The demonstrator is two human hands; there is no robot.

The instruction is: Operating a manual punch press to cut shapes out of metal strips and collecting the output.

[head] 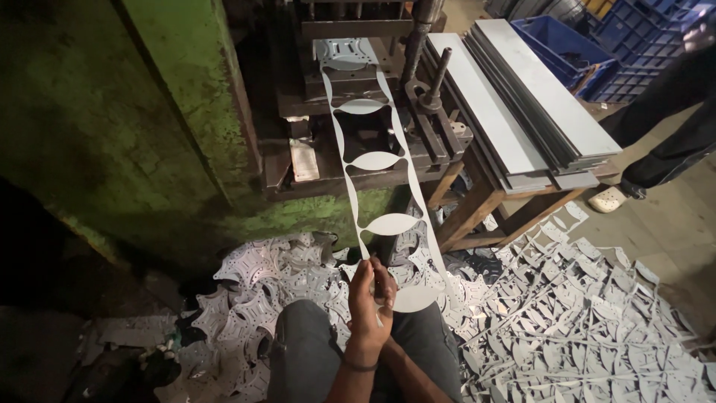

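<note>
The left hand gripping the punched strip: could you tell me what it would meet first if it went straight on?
Probably the press bed. The left hand points along the strip toward it; depth is uncertain.

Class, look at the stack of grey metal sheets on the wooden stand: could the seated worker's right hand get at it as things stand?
Probably not without leaning over. The right hand grips the punched strip low at the knees, while the stack of sheets lies far off to the right.
</note>
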